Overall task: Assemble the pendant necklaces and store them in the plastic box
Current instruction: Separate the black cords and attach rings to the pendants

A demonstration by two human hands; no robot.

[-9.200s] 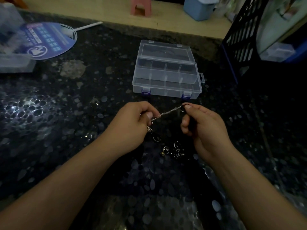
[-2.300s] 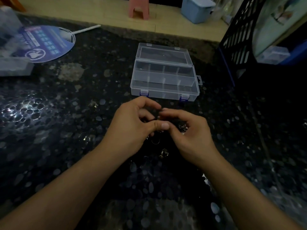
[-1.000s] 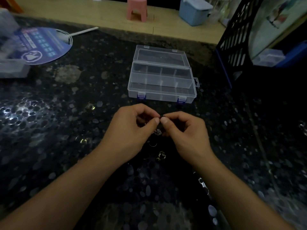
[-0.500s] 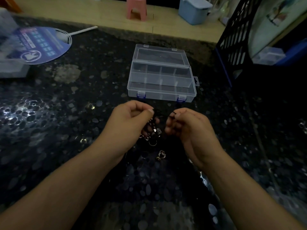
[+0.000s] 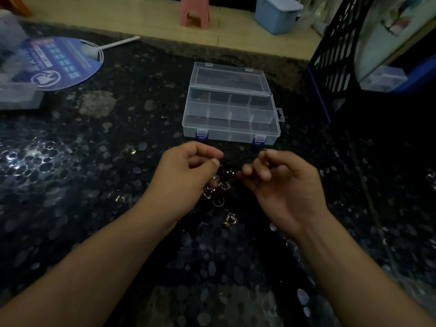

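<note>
The two hands have moved apart since half a second ago, when their fingertips were almost meeting; now a dark gap lies between them. The left hand has its thumb pressed to the forefinger, pinching something thin, and a bunch of small metal pendants hangs just beside its lower fingers. The right hand is at 3 o'clock from it, fingers curled, thumb and forefinger closed together at the top. I think it pinches a dark cord, but the light is too weak to be sure. The cord between the hands I cannot make out.

A loose ring and another small pendant lie on the table at 6 o'clock from the bunch. The plastic box stands open at 12 o'clock from the hands, its compartments showing nothing inside.

The table is dark and speckled, with shiny spots. At 10 o'clock lies a blue round fan, partly under a blurred clear container cut off by the edge. Beyond the table are a wooden floor, a pink stool, a blue bin, and at 2 o'clock a black lattice rack.
</note>
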